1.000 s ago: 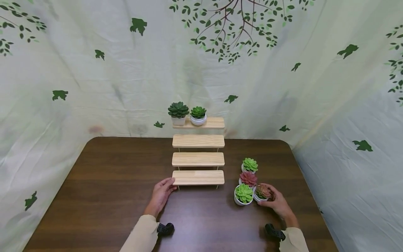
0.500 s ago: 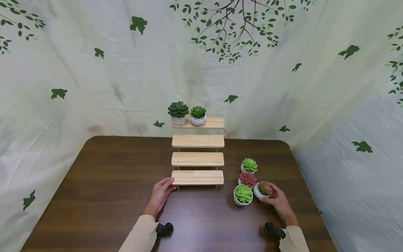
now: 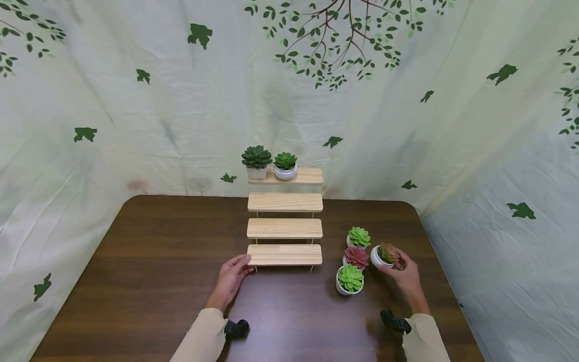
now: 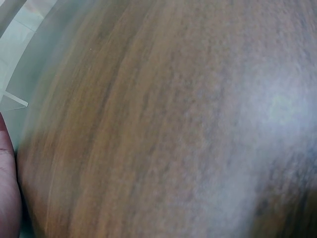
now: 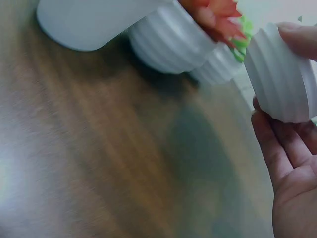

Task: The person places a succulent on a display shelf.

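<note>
I've got the brown-red succulent [image 3: 383, 256] in my R hand [image 3: 405, 276], thumb & fingers round its tilted pot [image 5: 280, 79], just R of 3 other succulents [image 3: 357, 257] on the table [image 3: 158, 276], prob. to clear them. L hand [image 3: 230, 281] pinches the shelf stand [image 3: 285, 255] near-left, prob. steadying it.

this looks like a makeshift booth, with leaf-printed cloth [image 3: 217, 110] hung behind and beside a brown table [image 3: 163, 256].
</note>
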`<act>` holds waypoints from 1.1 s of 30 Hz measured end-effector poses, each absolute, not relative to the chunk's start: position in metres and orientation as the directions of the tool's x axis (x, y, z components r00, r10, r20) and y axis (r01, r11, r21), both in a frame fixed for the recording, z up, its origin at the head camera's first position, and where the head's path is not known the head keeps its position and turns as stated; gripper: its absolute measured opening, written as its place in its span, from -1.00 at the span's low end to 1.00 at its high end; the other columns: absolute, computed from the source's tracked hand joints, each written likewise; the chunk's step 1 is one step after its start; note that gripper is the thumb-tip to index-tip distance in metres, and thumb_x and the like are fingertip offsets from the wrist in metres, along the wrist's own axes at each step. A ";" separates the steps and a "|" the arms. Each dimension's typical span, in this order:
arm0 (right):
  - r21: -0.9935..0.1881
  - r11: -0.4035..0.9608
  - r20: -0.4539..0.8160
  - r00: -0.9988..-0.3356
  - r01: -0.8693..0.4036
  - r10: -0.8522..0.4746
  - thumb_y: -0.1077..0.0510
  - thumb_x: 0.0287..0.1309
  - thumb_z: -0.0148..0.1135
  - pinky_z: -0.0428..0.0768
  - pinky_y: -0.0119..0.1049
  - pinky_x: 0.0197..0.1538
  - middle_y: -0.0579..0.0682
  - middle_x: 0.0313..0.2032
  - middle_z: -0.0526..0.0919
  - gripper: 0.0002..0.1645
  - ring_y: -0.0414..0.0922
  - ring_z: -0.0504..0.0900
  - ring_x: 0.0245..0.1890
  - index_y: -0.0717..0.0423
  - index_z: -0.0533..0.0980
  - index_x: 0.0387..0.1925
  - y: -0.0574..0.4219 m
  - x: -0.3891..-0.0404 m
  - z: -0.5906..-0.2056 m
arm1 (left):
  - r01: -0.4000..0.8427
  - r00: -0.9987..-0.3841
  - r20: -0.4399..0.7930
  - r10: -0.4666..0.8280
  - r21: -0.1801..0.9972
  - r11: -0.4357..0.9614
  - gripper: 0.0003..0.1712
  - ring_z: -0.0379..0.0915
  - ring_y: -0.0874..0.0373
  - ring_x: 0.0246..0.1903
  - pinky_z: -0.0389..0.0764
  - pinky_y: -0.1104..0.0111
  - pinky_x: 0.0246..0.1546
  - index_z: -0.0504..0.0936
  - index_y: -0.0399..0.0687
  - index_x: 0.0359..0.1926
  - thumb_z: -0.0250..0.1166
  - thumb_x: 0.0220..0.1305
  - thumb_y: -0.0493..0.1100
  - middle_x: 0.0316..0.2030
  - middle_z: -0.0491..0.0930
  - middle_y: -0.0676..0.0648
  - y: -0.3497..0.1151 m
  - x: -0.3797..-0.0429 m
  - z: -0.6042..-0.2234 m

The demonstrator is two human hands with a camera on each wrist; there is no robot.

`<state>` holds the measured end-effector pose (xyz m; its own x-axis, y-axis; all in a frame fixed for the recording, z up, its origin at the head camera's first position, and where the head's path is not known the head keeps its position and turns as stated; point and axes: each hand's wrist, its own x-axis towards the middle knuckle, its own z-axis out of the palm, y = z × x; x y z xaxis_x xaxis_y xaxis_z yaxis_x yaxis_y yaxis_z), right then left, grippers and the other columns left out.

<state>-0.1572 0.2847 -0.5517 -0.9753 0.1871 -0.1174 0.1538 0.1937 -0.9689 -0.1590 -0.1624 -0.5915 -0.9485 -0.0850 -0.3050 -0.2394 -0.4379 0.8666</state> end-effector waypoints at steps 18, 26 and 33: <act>-0.962 0.274 0.013 -0.994 0.019 0.112 0.28 0.04 0.43 0.46 -0.69 -0.04 0.22 0.18 0.40 -0.18 -0.42 0.46 -0.06 0.28 0.26 0.30 0.264 -0.204 -0.495 | -0.259 -0.939 -0.332 -0.094 0.857 -0.446 -0.91 0.57 0.22 -0.42 0.64 0.42 -0.27 0.57 -0.20 -0.31 0.16 0.35 -0.35 -0.44 0.61 0.00 -0.160 -0.161 -0.591; -0.961 0.272 0.072 -0.997 -0.058 0.042 0.32 0.03 0.42 0.48 -0.66 -0.06 0.27 0.16 0.41 -0.21 -0.36 0.48 -0.08 0.33 0.27 0.28 0.238 -0.221 -0.479 | -0.251 -0.944 -0.320 -0.082 0.856 -0.451 -0.87 0.56 0.22 -0.43 0.64 0.42 -0.29 0.56 -0.18 -0.35 0.14 0.35 -0.37 -0.46 0.62 0.01 -0.160 -0.161 -0.591; -0.960 0.267 0.082 -0.996 -0.087 -0.032 0.33 0.02 0.42 0.54 -0.60 -0.09 0.30 0.16 0.41 -0.19 -0.03 0.49 0.05 0.34 0.26 0.29 0.214 -0.236 -0.470 | -0.247 -0.944 -0.319 -0.083 0.853 -0.460 -0.86 0.57 0.21 -0.43 0.64 0.41 -0.29 0.59 -0.17 -0.36 0.16 0.34 -0.38 -0.44 0.63 0.00 -0.162 -0.160 -0.589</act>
<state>-0.2357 0.2137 -0.4697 -0.9962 -0.0319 0.0816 -0.0872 0.2669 -0.9598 -0.1596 -0.1620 -0.5893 -0.9441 -0.0833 -0.3189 -0.2474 -0.4605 0.8525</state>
